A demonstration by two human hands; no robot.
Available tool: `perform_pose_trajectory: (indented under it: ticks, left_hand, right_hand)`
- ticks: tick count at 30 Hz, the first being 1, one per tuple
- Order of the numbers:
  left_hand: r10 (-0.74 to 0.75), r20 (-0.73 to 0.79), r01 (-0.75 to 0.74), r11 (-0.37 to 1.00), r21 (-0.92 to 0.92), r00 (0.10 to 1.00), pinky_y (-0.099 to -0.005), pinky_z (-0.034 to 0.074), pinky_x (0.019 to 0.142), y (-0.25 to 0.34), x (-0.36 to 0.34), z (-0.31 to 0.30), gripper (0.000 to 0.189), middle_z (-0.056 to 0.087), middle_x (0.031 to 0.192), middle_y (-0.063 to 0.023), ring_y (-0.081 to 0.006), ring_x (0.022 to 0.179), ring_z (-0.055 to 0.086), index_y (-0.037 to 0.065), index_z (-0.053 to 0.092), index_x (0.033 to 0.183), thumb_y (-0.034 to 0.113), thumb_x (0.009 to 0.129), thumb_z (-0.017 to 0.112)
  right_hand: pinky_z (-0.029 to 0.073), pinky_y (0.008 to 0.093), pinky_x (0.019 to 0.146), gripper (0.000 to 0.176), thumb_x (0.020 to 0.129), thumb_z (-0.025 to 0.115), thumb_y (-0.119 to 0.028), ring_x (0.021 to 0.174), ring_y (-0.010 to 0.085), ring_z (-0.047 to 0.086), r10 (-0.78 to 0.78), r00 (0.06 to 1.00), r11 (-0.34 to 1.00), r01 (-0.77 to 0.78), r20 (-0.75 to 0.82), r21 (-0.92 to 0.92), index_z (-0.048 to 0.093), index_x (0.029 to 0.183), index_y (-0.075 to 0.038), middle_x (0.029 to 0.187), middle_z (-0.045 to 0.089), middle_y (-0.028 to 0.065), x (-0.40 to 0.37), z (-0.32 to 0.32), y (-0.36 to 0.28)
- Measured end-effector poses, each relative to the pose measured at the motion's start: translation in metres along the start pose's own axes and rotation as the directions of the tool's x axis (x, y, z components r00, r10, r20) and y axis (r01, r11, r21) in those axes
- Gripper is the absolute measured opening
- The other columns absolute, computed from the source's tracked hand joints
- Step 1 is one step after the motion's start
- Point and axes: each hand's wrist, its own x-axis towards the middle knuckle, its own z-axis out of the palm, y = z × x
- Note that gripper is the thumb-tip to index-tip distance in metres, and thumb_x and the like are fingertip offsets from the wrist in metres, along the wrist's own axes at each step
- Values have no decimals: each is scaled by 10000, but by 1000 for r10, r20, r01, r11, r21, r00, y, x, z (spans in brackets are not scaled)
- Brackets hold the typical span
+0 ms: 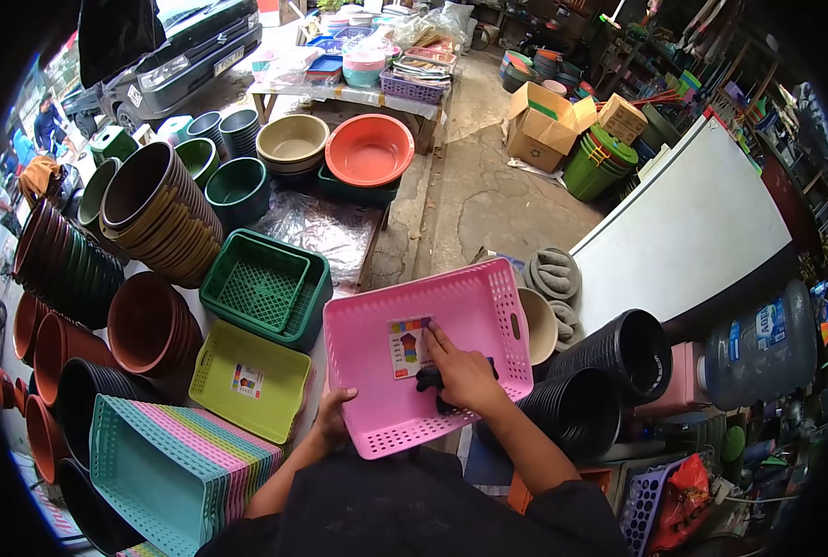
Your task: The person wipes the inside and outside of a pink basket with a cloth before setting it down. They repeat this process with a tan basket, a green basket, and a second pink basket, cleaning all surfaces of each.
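A pink plastic basket with perforated sides is held tilted in front of my body. My left hand grips its left side, thumb over the rim and the other fingers hidden behind. Inside the basket, my right hand has a bunched black cloth under its palm and curled fingers. Its foremost fingers stretch out and touch the upper right of a printed label on the basket's bottom.
Stacked pastel baskets, a yellow-green basket and green baskets stand at the left. Brown pots rise behind them. Black pots lie at the right, near a water jug and a white board. Farther back is a cardboard box.
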Motion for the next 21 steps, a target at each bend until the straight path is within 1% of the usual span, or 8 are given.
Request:
perform_pose_trajectory:
  ticks: [1,4,6,11,14,16,20,21]
  left_hand:
    - [2,-2,-2,1000,3,1000,-449,460,1010,0,-1,-1,730,473,1263,-199,-313,1184,532,31,261,1413,150,766,578]
    - [111,-21,-108,989,106,994,-447,461,1007,-2,-2,3,758,466,1254,-190,-307,1186,522,27,264,1408,137,730,584]
    - [155,-41,-139,955,264,987,-458,471,1004,-1,-3,11,790,483,1270,-216,-335,1187,537,17,274,1422,185,707,564]
    - [169,-38,-151,944,295,985,-463,461,1016,-1,0,14,816,477,1262,-213,-334,1189,528,24,268,1420,190,683,576]
    - [146,-40,-129,952,279,988,-465,461,1015,4,-1,17,819,482,1256,-213,-336,1181,533,19,273,1414,200,677,581]
    - [136,-36,-121,955,271,990,-464,463,1013,8,-1,17,819,487,1251,-212,-337,1173,538,14,274,1410,204,676,583]
    - [110,-49,-92,954,286,993,-458,472,1004,11,3,22,806,501,1240,-214,-341,1157,554,-5,289,1401,209,683,586]
    - [111,-65,-88,955,282,992,-455,476,998,12,5,24,795,505,1236,-214,-340,1150,559,-10,294,1399,209,693,585]
  right_hand:
    - [542,471,731,1014,593,752,-113,957,372,653,0,1000,999,0,-16,39,281,1490,-72,1566,282,113,-1,3,-2]
    - [542,477,734,1001,592,755,-114,960,376,652,-37,998,993,42,-51,111,292,1478,-59,1555,291,130,-4,6,2]
    - [543,475,743,995,595,759,-115,964,377,651,-54,997,992,60,-55,109,294,1473,-54,1554,288,136,-7,6,6]
    - [542,470,772,975,600,768,-115,985,372,647,-53,997,997,56,-62,60,302,1453,-43,1550,289,145,-5,5,5]
    - [535,479,797,967,602,772,-115,1023,372,635,2,998,999,1,-60,54,307,1447,-46,1564,263,146,-6,3,0]
    - [525,495,819,969,608,772,-114,1061,384,617,4,996,983,12,-86,185,296,1450,-52,1573,245,153,-5,8,4]
    - [520,489,851,1000,617,778,-129,1106,385,598,51,997,977,-40,-49,211,261,1471,-70,1573,247,153,-5,4,2]
    - [515,473,880,982,628,784,-143,1124,381,592,17,993,974,10,-116,227,281,1469,-74,1555,287,154,-4,5,7]
